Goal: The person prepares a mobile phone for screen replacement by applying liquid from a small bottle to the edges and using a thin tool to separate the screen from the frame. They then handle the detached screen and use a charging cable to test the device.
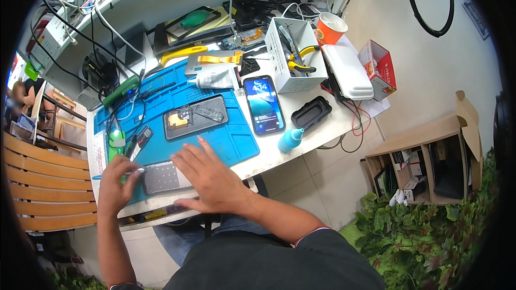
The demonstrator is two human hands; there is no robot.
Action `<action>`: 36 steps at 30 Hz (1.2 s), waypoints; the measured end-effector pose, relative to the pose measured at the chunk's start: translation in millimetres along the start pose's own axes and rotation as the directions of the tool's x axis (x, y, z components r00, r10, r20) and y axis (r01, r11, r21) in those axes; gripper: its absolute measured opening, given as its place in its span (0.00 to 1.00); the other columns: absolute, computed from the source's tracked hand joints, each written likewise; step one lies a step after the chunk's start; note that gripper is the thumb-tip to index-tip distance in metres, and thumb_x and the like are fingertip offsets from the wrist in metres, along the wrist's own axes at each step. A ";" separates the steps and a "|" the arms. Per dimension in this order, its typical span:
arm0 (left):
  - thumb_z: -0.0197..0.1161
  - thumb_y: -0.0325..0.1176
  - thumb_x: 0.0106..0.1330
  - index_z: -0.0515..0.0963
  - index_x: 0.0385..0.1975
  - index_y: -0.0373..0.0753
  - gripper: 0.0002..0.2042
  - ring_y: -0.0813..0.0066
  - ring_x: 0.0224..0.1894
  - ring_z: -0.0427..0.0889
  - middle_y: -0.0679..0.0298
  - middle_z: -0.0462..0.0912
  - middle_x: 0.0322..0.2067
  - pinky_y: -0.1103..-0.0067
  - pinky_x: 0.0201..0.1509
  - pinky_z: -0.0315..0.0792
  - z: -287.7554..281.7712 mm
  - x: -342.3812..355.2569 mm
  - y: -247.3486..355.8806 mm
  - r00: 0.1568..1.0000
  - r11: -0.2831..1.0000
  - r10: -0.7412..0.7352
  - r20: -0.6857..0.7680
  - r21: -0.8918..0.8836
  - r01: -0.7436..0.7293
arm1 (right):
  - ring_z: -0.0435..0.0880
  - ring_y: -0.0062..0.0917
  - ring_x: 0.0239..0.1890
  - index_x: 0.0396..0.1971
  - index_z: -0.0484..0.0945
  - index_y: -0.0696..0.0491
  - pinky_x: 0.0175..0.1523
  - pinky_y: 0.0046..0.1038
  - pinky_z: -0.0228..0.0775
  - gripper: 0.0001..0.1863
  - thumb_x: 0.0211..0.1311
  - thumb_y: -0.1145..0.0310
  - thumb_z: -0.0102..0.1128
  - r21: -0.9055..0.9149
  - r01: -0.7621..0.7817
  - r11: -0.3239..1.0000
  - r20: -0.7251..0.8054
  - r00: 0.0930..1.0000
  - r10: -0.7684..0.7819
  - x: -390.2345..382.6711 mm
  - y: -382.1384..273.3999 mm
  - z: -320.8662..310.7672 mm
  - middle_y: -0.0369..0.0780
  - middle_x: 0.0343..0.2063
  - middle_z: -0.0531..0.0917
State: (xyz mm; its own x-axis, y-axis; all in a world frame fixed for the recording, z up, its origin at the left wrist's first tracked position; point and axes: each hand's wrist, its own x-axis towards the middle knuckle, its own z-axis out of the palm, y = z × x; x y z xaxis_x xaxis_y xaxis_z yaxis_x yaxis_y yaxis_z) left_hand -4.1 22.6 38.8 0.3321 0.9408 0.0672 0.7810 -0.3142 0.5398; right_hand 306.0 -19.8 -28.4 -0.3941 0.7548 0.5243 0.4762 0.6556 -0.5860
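Observation:
A flat grey phone-sized panel [161, 178] with pale dots lies near the front edge of the blue work mat [236, 142]. My left hand [115, 182] is at its left end, thumb and forefinger pinched around a small white bit too small to name. Across the right end of the panel lies my right hand [212, 180], fingers stretched and spread, covering part of it. Beyond my hands rests an opened phone housing [195, 117] with inner parts showing. Left of it are a dark slim tool [142, 140] and a green-and-white object [116, 142].
A lit phone [264, 105] lies to the right, beside a light-blue bottle [291, 140] and a black tray [312, 114]. Behind stand a white box [293, 67] holding pliers, an orange cup [331, 28] and a white case [348, 72]. Cables [115, 88] hang at the left.

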 end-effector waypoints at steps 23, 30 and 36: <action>0.74 0.24 0.70 0.89 0.44 0.32 0.06 0.53 0.46 0.87 0.53 0.83 0.41 0.67 0.52 0.79 -3.8 6.3 0.1 0.999 0.999 -0.033 0.034 0.011 0.033 | 0.78 0.51 0.72 0.73 0.74 0.68 0.87 0.58 0.60 0.46 0.61 0.60 0.85 0.057 -0.063 0.996 0.008 0.998 0.062 2.6 2.1 1.9 0.56 0.63 0.81; 0.75 0.23 0.69 0.89 0.43 0.33 0.06 0.52 0.45 0.87 0.53 0.83 0.41 0.66 0.51 0.79 -0.2 8.2 7.1 1.000 0.999 0.000 0.027 0.040 -0.001 | 0.78 0.51 0.72 0.73 0.74 0.67 0.88 0.58 0.59 0.45 0.61 0.60 0.85 0.049 -0.065 0.997 0.017 0.998 0.064 2.4 2.6 2.7 0.55 0.63 0.81; 0.76 0.21 0.67 0.90 0.42 0.34 0.06 0.52 0.45 0.86 0.54 0.83 0.40 0.65 0.50 0.79 0.5 8.8 4.9 1.000 0.998 -0.002 0.009 0.064 0.002 | 0.78 0.51 0.72 0.73 0.75 0.67 0.88 0.58 0.58 0.45 0.62 0.59 0.85 0.051 -0.066 0.996 0.019 0.998 0.065 2.4 3.2 3.7 0.55 0.64 0.81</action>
State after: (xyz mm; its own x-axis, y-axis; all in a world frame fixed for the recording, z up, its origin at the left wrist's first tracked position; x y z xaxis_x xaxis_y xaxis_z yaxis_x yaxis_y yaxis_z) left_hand 2.9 29.4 41.6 0.3352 0.9403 0.0585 0.8135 -0.3202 0.4854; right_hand 303.7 -15.9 -31.4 -0.3771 0.7963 0.4730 0.4605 0.6043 -0.6502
